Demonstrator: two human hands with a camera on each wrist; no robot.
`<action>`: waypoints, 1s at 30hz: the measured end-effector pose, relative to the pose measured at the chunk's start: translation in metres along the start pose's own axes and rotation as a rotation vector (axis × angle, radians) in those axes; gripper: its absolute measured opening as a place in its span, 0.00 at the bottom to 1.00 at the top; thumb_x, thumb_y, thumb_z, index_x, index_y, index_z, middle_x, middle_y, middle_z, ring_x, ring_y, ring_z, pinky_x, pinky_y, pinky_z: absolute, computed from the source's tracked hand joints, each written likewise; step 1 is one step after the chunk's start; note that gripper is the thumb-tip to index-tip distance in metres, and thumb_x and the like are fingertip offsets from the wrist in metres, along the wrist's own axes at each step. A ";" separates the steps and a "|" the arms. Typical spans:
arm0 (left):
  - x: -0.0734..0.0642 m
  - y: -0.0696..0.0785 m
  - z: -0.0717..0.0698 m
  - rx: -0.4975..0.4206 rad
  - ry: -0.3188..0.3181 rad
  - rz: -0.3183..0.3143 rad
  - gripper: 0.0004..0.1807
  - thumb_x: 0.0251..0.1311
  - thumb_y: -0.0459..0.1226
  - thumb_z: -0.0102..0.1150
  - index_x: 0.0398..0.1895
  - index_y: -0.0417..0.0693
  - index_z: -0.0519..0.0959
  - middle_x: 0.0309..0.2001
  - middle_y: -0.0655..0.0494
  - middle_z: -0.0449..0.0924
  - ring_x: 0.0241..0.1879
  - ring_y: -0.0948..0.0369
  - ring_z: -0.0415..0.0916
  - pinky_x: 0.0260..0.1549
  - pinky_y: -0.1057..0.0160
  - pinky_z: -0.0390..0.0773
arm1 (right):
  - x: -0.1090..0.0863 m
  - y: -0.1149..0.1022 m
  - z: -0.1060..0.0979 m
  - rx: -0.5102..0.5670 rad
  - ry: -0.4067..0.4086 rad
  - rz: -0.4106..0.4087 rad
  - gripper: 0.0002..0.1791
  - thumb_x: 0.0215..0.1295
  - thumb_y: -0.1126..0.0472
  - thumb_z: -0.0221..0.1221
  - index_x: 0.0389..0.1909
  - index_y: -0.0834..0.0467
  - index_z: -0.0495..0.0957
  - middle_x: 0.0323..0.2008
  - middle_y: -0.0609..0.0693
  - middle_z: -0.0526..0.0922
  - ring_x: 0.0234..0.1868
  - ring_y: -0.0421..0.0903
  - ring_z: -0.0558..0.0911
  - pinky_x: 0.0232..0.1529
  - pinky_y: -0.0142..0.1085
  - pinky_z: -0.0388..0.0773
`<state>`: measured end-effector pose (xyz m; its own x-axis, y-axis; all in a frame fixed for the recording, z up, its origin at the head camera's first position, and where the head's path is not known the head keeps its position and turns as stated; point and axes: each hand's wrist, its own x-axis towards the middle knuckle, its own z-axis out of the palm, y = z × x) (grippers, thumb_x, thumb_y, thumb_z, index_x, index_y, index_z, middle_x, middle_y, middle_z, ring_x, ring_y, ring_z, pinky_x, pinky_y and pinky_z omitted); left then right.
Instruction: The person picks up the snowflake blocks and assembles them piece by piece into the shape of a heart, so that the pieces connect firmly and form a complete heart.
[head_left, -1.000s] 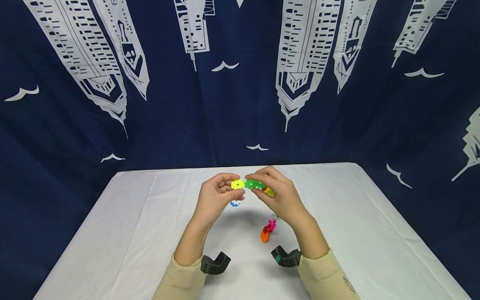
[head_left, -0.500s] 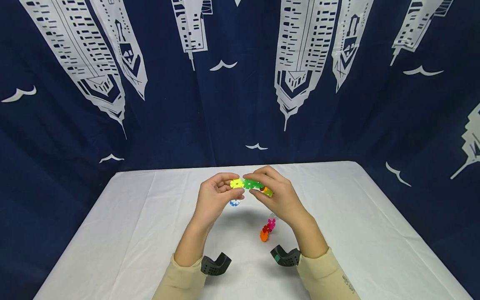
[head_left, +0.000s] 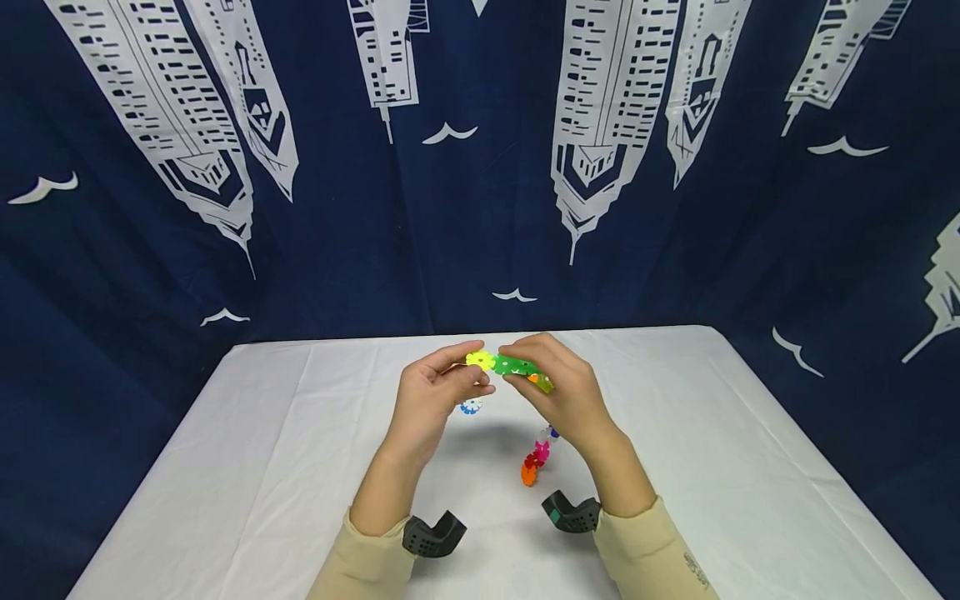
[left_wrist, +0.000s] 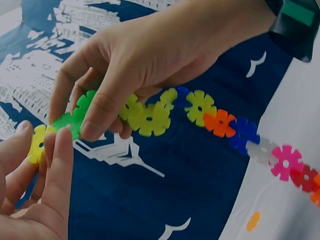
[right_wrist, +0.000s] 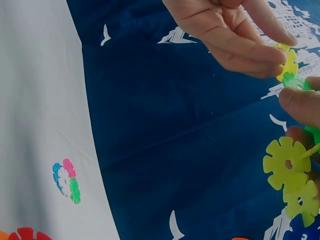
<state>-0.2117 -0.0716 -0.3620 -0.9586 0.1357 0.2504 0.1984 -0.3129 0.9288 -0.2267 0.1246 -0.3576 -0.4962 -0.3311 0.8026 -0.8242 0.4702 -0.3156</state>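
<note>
My left hand (head_left: 427, 400) pinches a yellow flower-shaped plastic disc (head_left: 480, 360) between thumb and fingers. Its slotted edge meets green discs (head_left: 513, 365), which my right hand (head_left: 566, 387) grips from the right. In the left wrist view, a long chain hangs from under my right hand: yellow-green discs (left_wrist: 149, 119), an orange disc (left_wrist: 220, 123), a blue disc (left_wrist: 244, 135), then clear, pink (left_wrist: 286, 162) and red ones. The lower end of this chain (head_left: 529, 473) shows below my right hand in the head view. Fingers partly cover the green discs.
On the white-covered table (head_left: 300, 467) lies a small cluster of blue, white, pink and green discs (right_wrist: 64, 180). A separate orange disc (left_wrist: 254, 221) shows in the left wrist view. Behind the table hangs a dark blue printed curtain (head_left: 480, 208).
My left hand has shifted slightly right, and the yellow disc sits a little higher and tilted. My right hand keeps its grip on the green discs, nearly still.
</note>
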 end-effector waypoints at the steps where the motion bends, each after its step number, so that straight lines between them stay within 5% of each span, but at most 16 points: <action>1: 0.000 0.000 0.001 -0.017 0.000 0.009 0.19 0.63 0.29 0.63 0.58 0.37 0.79 0.40 0.53 0.83 0.37 0.61 0.84 0.47 0.56 0.86 | 0.000 0.000 -0.001 0.010 0.003 0.002 0.22 0.50 0.71 0.74 0.49 0.58 0.82 0.43 0.50 0.86 0.46 0.46 0.85 0.54 0.18 0.75; 7: -0.001 -0.004 0.014 -0.092 0.045 0.062 0.19 0.67 0.30 0.60 0.60 0.35 0.77 0.52 0.54 0.83 0.49 0.60 0.84 0.53 0.57 0.83 | 0.001 -0.002 -0.003 0.026 0.045 -0.003 0.24 0.49 0.70 0.74 0.49 0.60 0.83 0.43 0.53 0.88 0.45 0.48 0.86 0.53 0.19 0.77; 16: -0.003 -0.006 0.024 -0.183 0.161 0.120 0.15 0.62 0.26 0.63 0.52 0.31 0.79 0.45 0.49 0.88 0.45 0.58 0.87 0.50 0.56 0.84 | 0.001 -0.004 -0.002 0.018 0.096 -0.039 0.24 0.45 0.69 0.76 0.48 0.60 0.85 0.40 0.53 0.89 0.41 0.48 0.88 0.46 0.21 0.80; 25: -0.006 0.002 0.021 0.015 0.156 0.189 0.17 0.61 0.29 0.65 0.53 0.34 0.82 0.49 0.34 0.84 0.41 0.60 0.88 0.46 0.58 0.85 | 0.003 -0.007 -0.003 -0.034 0.121 -0.117 0.25 0.42 0.67 0.77 0.47 0.59 0.86 0.39 0.53 0.90 0.38 0.47 0.88 0.39 0.28 0.84; 30: -0.007 0.005 0.016 0.108 0.126 0.187 0.16 0.62 0.30 0.65 0.53 0.36 0.82 0.50 0.35 0.84 0.43 0.61 0.88 0.47 0.60 0.85 | 0.002 -0.006 -0.005 -0.058 0.082 -0.109 0.20 0.52 0.60 0.73 0.47 0.58 0.86 0.41 0.51 0.90 0.41 0.46 0.88 0.41 0.29 0.84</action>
<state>-0.2008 -0.0588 -0.3543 -0.9196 -0.0358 0.3912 0.3891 -0.2185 0.8949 -0.2218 0.1250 -0.3517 -0.3787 -0.3155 0.8701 -0.8535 0.4827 -0.1964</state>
